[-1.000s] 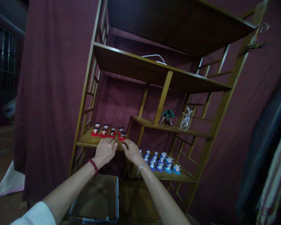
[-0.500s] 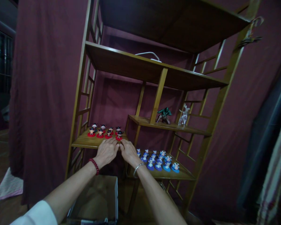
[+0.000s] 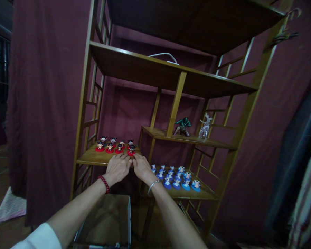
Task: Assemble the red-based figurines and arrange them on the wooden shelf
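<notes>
My left hand [image 3: 118, 167] reaches to the front edge of the lower left shelf, fingers stretched forward and slightly apart. Beside it, my right hand [image 3: 143, 167] extends its fingers the same way, and the two hands almost meet. Their fingertips are at the red base of the front right figurine [image 3: 132, 149]; whether they press on it I cannot tell. Neither hand wraps round anything. Several dark-haired figurines on red bases, among them a front left one [image 3: 100, 146], stand in two rows on this shelf [image 3: 93, 159].
Several blue-based figurines [image 3: 176, 183] fill the lower right shelf [image 3: 207, 195]. Above them stand a green-and-brown figure [image 3: 182, 126] and a clear figure [image 3: 205, 128]. A white cable [image 3: 163, 54] lies higher up. An open box [image 3: 106, 221] is below my hands.
The view has shifted slightly, so the shelf unit appears a little larger. Both hands stay by the front right red-based figurine, and the figurines keep their arrangement.
</notes>
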Action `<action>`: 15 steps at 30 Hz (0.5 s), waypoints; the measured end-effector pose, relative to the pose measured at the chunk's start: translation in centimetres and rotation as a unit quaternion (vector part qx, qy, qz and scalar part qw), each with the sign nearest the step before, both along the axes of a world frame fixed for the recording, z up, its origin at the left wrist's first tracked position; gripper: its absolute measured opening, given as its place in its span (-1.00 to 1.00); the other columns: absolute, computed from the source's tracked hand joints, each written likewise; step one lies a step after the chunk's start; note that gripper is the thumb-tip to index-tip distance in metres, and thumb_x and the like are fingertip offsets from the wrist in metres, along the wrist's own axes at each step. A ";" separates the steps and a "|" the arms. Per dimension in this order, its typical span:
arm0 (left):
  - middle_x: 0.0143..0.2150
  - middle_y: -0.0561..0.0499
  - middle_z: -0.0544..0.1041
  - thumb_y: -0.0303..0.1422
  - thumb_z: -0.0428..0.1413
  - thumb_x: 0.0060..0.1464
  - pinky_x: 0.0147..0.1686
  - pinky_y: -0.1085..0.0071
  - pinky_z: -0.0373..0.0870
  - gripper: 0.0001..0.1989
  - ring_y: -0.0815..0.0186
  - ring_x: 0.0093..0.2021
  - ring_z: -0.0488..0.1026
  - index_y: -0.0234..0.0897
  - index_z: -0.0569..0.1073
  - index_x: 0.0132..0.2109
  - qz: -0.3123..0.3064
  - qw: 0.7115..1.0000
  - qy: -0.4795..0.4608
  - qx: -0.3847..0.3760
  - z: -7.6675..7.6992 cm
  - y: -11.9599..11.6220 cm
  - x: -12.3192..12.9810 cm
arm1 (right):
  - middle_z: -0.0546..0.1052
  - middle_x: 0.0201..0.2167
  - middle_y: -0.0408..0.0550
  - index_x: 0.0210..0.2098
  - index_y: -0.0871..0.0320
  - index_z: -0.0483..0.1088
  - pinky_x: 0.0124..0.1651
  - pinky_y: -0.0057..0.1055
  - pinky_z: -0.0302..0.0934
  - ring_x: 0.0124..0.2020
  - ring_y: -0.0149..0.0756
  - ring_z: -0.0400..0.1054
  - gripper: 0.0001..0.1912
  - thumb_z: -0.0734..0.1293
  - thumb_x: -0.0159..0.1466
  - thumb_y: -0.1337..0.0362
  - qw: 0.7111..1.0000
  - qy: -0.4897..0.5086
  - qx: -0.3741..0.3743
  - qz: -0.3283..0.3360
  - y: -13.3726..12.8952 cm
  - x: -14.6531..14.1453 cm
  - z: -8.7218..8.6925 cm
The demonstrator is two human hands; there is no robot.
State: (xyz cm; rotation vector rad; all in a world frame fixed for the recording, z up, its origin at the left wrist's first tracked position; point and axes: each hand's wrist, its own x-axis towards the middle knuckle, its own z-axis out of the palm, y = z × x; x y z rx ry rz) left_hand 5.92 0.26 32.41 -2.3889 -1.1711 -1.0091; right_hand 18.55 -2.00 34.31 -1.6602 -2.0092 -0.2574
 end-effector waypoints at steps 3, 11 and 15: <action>-0.04 -0.08 0.46 -0.28 -0.21 0.16 -0.09 0.20 0.24 -0.64 0.16 0.00 0.32 -0.26 0.43 -0.12 0.008 1.000 -0.006 -0.002 -0.1 0.2 0.1 | 0.40 -0.06 0.16 -0.04 0.36 0.30 0.06 -0.41 0.04 0.00 -0.26 0.25 -0.60 0.07 0.17 0.49 1.000 0.002 -0.009 -0.007 0.5 0.1 0.4; -0.01 -0.08 0.45 -0.29 -0.22 0.16 -0.11 0.18 0.24 -0.63 0.13 -0.01 0.33 -0.27 0.42 -0.08 0.014 0.999 0.012 -0.028 0.1 0.3 0.1 | 0.46 -0.13 0.11 -0.12 0.29 0.36 -0.01 -0.45 0.09 -0.07 -0.26 0.31 -0.63 0.11 0.11 0.51 0.999 -0.029 -0.035 0.009 1.5 -0.2 1.0; -0.01 -0.09 0.44 -0.28 -0.20 0.15 -0.11 0.21 0.22 -0.63 0.14 0.00 0.33 -0.28 0.41 -0.07 0.026 0.999 0.019 -0.036 0.3 0.4 0.2 | 0.46 -0.13 0.10 -0.13 0.27 0.37 0.00 -0.44 0.09 -0.07 -0.26 0.31 -0.63 0.11 0.11 0.50 0.999 -0.037 -0.033 0.001 1.7 -0.3 0.9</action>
